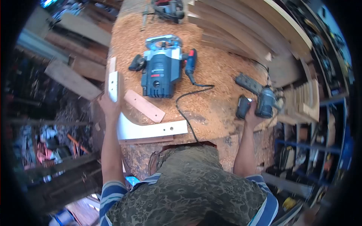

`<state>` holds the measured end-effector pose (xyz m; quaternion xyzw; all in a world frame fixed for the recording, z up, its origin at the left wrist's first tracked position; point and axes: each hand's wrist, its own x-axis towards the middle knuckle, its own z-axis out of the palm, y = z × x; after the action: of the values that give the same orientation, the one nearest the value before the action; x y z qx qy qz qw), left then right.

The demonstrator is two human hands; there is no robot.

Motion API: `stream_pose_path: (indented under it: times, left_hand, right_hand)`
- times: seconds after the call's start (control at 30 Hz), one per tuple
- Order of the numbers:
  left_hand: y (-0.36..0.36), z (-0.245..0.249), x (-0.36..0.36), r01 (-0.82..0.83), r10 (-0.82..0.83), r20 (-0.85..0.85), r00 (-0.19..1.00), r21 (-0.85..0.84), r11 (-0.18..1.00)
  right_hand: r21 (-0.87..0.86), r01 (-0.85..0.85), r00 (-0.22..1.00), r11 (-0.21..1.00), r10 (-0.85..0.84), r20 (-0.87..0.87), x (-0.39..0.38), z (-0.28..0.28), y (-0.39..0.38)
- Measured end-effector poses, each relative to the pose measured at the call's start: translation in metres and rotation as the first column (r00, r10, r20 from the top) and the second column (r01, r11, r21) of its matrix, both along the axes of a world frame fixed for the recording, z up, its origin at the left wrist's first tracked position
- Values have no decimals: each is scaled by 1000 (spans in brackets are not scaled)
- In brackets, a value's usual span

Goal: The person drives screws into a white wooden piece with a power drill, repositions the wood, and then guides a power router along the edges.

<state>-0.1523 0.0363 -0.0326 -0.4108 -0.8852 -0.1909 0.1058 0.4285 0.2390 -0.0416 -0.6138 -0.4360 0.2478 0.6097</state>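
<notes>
My left hand (110, 106) grips the left arm of a white L-shaped curved board (141, 130) with small dark holes, which lies on wood strips at the near left of the bench. My right hand (252, 116) is closed around the handle of a cordless drill (265, 103), between its head and its black battery (243, 106). Between my hands, a blue Bosch router (160, 71) rests on the shavings, its black cord running toward me. A short reddish wood strip (145, 105) with holes lies between router and white board.
Wood shavings (222, 98) cover the bench. Stacked curved planks (233, 30) stand at the back right, more cut pieces (307, 101) at the right. Beside the held drill lies another dark tool (249, 83). A second power tool (167, 9) sits at the far end. Boards (71, 79) lean on the left.
</notes>
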Motion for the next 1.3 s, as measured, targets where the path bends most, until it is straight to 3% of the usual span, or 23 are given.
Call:
stream_pose_path:
  times: [0.13,0.23,0.33,0.37,0.43,0.47,0.53,0.6,0.67,0.73,0.77,0.8,0.83,0.87,0.9,0.97,1.0,1.03,1.07,1.13,1.3]
  left_hand:
    - [4,10,18,-36,37,-39,999,29,999]
    - [7,18,29,-21,20,9,1000,72,997]
    - [5,10,31,-24,28,-72,997,65,998]
    - [8,13,37,-34,39,-72,997,62,998]
    - [18,19,44,101,-91,-87,992,117,988]
    - [27,18,40,183,-155,-182,971,147,972]
    - [52,19,37,224,-204,-111,973,218,950]
    - [78,20,29,249,-250,-34,968,278,927]
    - [108,17,19,300,-319,20,947,295,907]
    - [124,11,9,331,-372,71,926,326,886]
    - [131,8,2,396,-433,70,899,294,870]
    - [137,10,-4,451,-483,69,873,260,854]
    - [142,22,-2,492,-550,177,816,286,822]
    - [145,22,-2,487,-549,160,820,308,817]
    - [148,17,-1,470,-531,68,844,383,795]
    - [142,37,3,440,-550,203,810,409,799]
    - [151,12,-5,448,-559,105,823,486,751]
    - [151,5,-7,434,-546,82,834,515,739]
    - [149,5,-8,449,-551,98,829,470,760]
    - [159,-14,-15,425,-569,146,809,522,739]
    - [164,-21,-17,462,-589,66,805,554,693]
  right_hand:
    - [-42,-96,992,995,91,-90,-13,23,-1]
    - [-41,-31,986,999,37,164,-14,20,-29]
    - [-17,9,889,1000,0,458,-6,3,-86]
    - [-20,-2,889,1000,11,457,-4,-2,-103]
    - [-123,-285,922,951,306,235,-8,-2,-131]
    - [-114,-277,923,954,298,244,-14,0,-126]
    - [66,-507,786,860,430,443,-34,24,-101]
    - [229,-540,838,810,494,230,-76,59,-55]
    - [278,-556,828,784,490,273,-110,76,2]
    - [83,-599,786,796,566,249,-143,67,90]
    - [95,-613,776,784,576,256,-147,63,103]
    - [26,-709,604,705,587,539,-158,61,114]
    - [-69,-780,361,622,537,762,-174,59,124]
    - [-142,-818,223,557,537,814,-188,55,125]
    - [-125,-828,273,547,588,761,-204,55,117]
    - [-156,-855,284,495,698,657,-227,63,102]
    - [-110,-800,398,590,659,639,-243,63,90]
    - [-29,-884,423,467,825,375,-251,53,91]
    - [-123,-861,421,494,826,376,-248,13,120]
    - [200,-846,453,494,471,757,-259,16,122]
    - [293,-857,497,424,532,685,-266,5,131]
